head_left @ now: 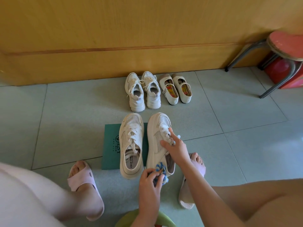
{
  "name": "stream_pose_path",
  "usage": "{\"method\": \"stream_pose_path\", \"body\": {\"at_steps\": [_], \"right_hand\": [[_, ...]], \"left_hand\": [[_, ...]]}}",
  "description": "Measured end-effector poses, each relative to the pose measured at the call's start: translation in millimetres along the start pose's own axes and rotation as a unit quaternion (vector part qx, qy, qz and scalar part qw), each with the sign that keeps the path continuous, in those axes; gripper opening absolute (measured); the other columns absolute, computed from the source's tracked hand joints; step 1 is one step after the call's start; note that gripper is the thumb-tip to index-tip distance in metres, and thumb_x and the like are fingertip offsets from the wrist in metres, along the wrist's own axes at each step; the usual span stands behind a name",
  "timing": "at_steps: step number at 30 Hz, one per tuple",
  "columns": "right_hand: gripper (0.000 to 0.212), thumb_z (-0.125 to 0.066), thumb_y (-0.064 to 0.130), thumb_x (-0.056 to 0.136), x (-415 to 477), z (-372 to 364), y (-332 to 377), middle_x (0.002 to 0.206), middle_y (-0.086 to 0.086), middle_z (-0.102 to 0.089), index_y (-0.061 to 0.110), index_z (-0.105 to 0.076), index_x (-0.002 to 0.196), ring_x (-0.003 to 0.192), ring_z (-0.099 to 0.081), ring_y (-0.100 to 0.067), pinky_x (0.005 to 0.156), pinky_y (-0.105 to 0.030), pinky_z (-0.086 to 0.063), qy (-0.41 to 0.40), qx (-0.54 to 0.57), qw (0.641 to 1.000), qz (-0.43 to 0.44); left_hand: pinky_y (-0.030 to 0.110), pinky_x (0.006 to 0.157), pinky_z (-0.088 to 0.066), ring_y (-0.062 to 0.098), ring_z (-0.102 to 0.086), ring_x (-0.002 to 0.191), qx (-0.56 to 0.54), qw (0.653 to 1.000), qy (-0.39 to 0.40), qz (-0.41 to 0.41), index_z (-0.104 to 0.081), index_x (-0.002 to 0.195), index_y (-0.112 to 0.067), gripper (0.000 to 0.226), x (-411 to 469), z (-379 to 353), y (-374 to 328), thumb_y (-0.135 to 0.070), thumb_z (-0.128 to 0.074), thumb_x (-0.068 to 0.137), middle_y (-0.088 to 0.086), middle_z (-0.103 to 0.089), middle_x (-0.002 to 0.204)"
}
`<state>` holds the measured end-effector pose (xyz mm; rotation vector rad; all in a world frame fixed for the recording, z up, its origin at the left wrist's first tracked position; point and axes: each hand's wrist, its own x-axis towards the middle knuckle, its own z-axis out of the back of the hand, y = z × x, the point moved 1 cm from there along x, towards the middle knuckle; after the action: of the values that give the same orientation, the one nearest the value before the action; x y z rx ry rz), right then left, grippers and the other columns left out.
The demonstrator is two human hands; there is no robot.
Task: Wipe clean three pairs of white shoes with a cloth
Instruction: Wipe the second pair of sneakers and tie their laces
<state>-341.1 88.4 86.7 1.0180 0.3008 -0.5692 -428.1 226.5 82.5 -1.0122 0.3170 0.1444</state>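
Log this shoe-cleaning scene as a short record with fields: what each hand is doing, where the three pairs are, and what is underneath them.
left hand: grips the blue and white cloth at the heel of the tilted sneaker
right hand: holds the tilted sneaker at its laces
mate sneaker: flat on the green sheet
other pairs: chunky sneakers and strap flats, side by side near the wooden wall
floor: pale tiles
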Motion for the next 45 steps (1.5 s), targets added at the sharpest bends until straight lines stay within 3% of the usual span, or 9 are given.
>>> {"method": "stream_pose_path", "body": {"at_steps": [6,18,24,27,29,33,40,43,45], "right_hand": [[0.072,-0.061,0.039,0.088,-0.8,-3.2,7.3,0.138,-0.006,-0.049,0.038,-0.020,0.147,0.107,-0.058,-0.022,0.085,-0.032,-0.051,0.003,-0.036,0.999,0.004],[0.064,-0.054,0.047,0.086,-3.3,-25.3,22.2,0.119,-0.004,-0.056,0.040,-0.023,0.142,0.088,-0.057,-0.021,0.063,-0.028,-0.042,-0.052,-0.173,0.984,0.001],[0.059,-0.048,0.055,0.089,-5.6,-25.2,23.2,0.145,-0.002,-0.039,0.036,-0.031,0.143,0.124,-0.048,-0.023,0.084,-0.035,-0.043,-0.052,-0.142,0.988,-0.013],[0.035,-0.049,0.040,0.094,-15.8,-19.1,38.6,0.139,0.005,-0.048,0.033,-0.053,0.128,0.126,-0.044,-0.014,0.097,-0.028,-0.040,-0.117,-0.054,0.986,0.108],[0.026,-0.051,0.030,0.095,-24.4,-18.9,57.0,0.125,0.009,-0.059,0.035,-0.058,0.120,0.110,-0.054,-0.001,0.087,-0.013,-0.044,-0.035,0.051,0.986,0.158],[0.043,-0.064,0.020,0.087,-37.8,-31.7,77.8,0.113,0.004,-0.066,0.025,-0.055,0.129,0.101,-0.065,-0.006,0.087,-0.022,-0.053,0.162,0.153,0.963,0.154],[0.034,-0.071,0.007,0.080,-21.6,-37.2,74.8,0.091,0.002,-0.070,0.022,-0.064,0.110,0.075,-0.065,0.004,0.068,-0.012,-0.049,0.034,0.206,0.973,0.099],[0.030,-0.070,0.002,0.080,-8.0,-29.3,72.6,0.081,0.005,-0.069,0.018,-0.065,0.105,0.065,-0.065,0.004,0.061,-0.010,-0.049,-0.013,0.252,0.965,0.065],[0.033,-0.071,0.001,0.078,4.1,-23.6,71.3,0.082,0.002,-0.070,0.016,-0.066,0.107,0.068,-0.067,-0.002,0.064,-0.014,-0.052,-0.032,0.261,0.964,0.052]], "left_hand": [[0.002,0.072,-0.040,0.008,-0.056,0.083,0.016,1.000,0.017,0.018,-0.069,0.092,-0.012,0.014,-3.2,8.0,3.9,-0.024,-0.064,0.088,-0.007,-0.054,0.099],[0.013,0.074,-0.050,0.002,-0.061,0.084,-0.139,0.987,-0.014,0.081,-0.067,0.085,-0.025,0.006,-5.5,37.1,-12.2,-0.019,-0.069,0.083,-0.006,-0.064,0.093],[0.012,0.069,-0.046,0.001,-0.062,0.083,-0.185,0.977,-0.090,0.064,-0.068,0.088,-0.027,0.005,18.8,62.5,-27.4,-0.026,-0.067,0.084,-0.009,-0.068,0.089],[0.020,0.072,-0.047,0.010,-0.063,0.088,-0.251,0.956,-0.121,0.091,-0.063,0.089,-0.025,0.006,38.0,75.4,-33.2,-0.023,-0.067,0.084,-0.006,-0.067,0.091],[0.030,0.079,-0.052,0.017,-0.065,0.090,-0.322,0.931,-0.120,0.125,-0.058,0.097,-0.019,0.014,54.2,80.9,-38.5,-0.018,-0.066,0.085,-0.001,-0.067,0.096],[0.029,0.067,-0.053,0.018,-0.066,0.077,-0.439,0.876,-0.074,0.187,-0.056,0.101,-0.012,0.012,82.3,89.5,-53.2,-0.012,-0.060,0.090,0.006,-0.067,0.093],[0.041,0.068,-0.058,0.025,-0.071,0.073,-0.377,0.907,0.028,0.185,-0.067,0.095,-0.007,0.020,103.7,101.2,-53.2,-0.022,-0.055,0.093,0.016,-0.071,0.090],[0.036,0.078,-0.054,0.018,-0.065,0.091,-0.111,0.988,-0.069,0.081,-0.064,0.105,-0.015,0.028,111.8,101.1,-42.6,-0.037,-0.058,0.089,0.003,-0.067,0.102],[0.024,0.084,-0.041,0.018,-0.051,0.110,0.059,0.991,-0.122,0.015,-0.056,0.118,-0.020,0.046,115.6,96.8,-36.7,-0.044,-0.066,0.081,-0.001,-0.056,0.118]]}}
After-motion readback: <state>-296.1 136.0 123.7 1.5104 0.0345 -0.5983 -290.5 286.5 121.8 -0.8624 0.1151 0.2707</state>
